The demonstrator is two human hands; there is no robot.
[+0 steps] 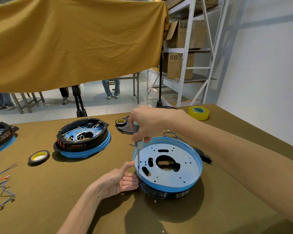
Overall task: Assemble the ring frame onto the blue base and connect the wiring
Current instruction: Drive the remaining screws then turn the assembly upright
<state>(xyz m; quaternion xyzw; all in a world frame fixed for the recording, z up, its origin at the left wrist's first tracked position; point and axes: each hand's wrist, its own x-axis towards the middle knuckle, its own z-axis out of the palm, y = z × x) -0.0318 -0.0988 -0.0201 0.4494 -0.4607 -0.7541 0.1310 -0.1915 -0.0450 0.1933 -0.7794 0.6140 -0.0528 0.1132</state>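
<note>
The base (167,168), a stiff, light-looking dish with a thin rim, sits on the worktop (57,191); the left hand (120,181) steadies its edge with relaxed fingers, while the right hand (149,123) grips a screwdriver (137,141).

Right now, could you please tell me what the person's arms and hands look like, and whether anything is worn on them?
Both forearms are bare to the frame edge: no sleeves show. The left hand and right hand wear no gloves, rings, or watch.

Three tape rolls (39,157) — three blue bases (167,168), one screwdriver (137,141).
</note>
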